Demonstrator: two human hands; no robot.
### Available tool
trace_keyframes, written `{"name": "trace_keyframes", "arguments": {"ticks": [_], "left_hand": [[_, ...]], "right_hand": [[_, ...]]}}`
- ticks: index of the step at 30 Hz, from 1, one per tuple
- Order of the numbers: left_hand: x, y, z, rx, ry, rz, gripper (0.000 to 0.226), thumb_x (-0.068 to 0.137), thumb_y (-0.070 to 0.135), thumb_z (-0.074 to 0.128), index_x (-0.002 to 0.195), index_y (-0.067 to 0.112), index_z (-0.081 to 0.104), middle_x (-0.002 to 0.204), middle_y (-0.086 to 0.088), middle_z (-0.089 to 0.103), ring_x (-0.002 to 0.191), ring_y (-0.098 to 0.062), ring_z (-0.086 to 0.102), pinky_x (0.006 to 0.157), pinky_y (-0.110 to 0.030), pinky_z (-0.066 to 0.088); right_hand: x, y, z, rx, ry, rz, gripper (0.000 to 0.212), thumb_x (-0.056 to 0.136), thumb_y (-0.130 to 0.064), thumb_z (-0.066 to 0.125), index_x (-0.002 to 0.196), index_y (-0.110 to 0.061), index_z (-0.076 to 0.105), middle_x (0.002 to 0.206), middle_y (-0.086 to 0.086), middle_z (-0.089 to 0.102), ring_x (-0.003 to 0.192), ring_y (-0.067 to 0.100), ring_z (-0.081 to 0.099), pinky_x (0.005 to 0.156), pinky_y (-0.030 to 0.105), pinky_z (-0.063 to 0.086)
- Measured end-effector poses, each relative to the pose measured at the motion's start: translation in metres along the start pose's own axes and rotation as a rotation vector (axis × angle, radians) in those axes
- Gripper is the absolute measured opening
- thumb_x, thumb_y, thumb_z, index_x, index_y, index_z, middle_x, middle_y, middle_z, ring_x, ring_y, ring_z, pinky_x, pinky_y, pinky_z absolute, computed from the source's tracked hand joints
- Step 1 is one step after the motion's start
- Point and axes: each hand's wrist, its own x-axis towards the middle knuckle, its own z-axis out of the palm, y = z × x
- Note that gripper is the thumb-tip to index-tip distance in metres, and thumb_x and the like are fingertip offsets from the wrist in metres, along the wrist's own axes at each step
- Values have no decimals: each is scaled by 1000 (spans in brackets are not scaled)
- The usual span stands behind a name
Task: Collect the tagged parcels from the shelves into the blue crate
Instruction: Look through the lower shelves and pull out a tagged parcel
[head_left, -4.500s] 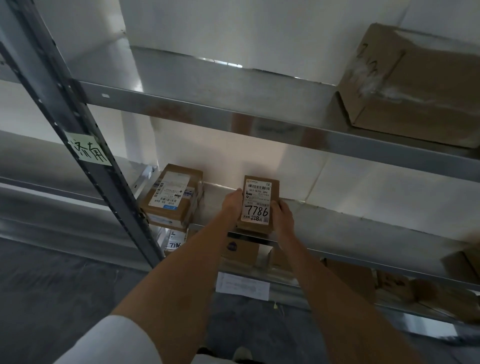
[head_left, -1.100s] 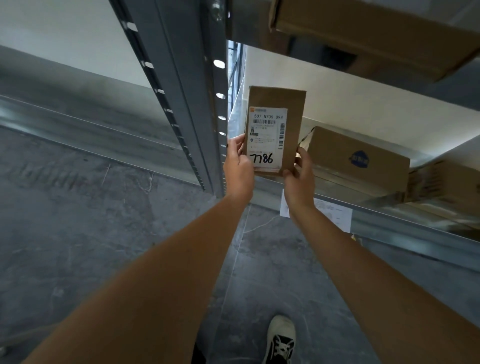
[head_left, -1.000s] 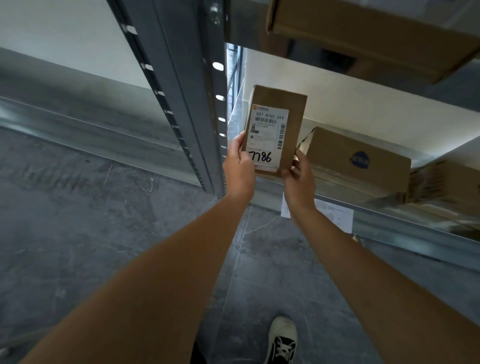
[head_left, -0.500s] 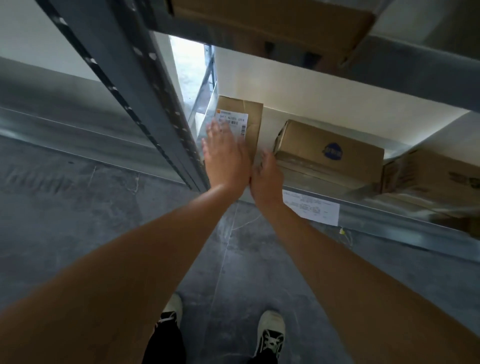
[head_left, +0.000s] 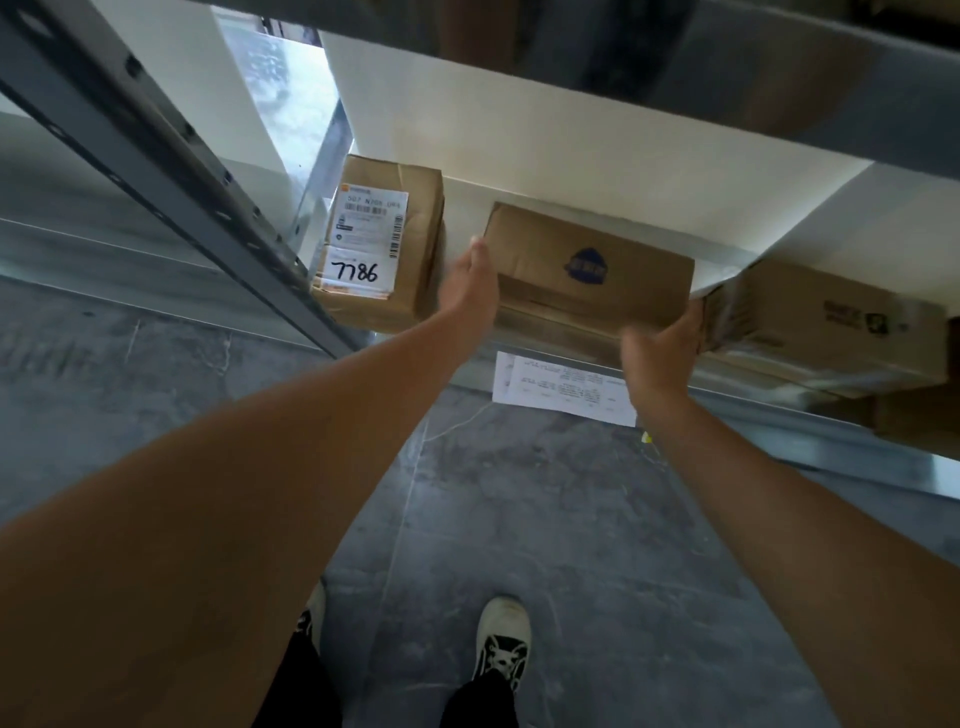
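the long brown box (head_left: 587, 270) lies sideways on the low shelf (head_left: 779, 410) in the middle of the frame, between both open hands - the left hand (head_left: 470, 291) at its left end, the right hand (head_left: 660, 348) at its lower right corner - neither gripping yet.

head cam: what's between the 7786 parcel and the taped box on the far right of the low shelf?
In the head view, the blue-logo box lies between the 7786 parcel and the taped box, with the left hand and right hand at its ends.

Head camera looks steeply down — seemingly close to the low shelf (head_left: 727, 400).
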Motion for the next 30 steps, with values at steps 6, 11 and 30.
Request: {"name": "trace_keyframes", "arguments": {"ticks": [6, 11, 30], "left_hand": [[-2, -4, -1, -141, 56, -31, 32, 102, 36, 29, 98, 18, 56, 94, -6, 50, 87, -17, 47, 85, -34, 43], [-12, 2, -1, -394, 163, -6, 32, 102, 23, 30, 113, 22, 60, 117, -4, 65, 112, -19, 58, 102, -39, 45], [-40, 1, -6, -305, 110, -83, 30, 98, 26, 35, 102, 14, 62, 103, -9, 70, 88, -19, 65, 80, -33, 56]], "right_hand": [[18, 2, -17, 108, -39, 36, 51, 81, -3, 52, 132, -10, 50, 115, 3, 58, 103, 23, 59, 62, 10, 39], [23, -10, -46, 166, -16, -99, 73, 77, -19, 60, 146, -22, 37, 138, 0, 52, 119, 13, 52, 97, 22, 43], [25, -3, -69, 310, -32, 88, 39, 84, -35, 68, 115, -13, 56, 104, -1, 60, 83, 9, 54, 61, 21, 39]]}}
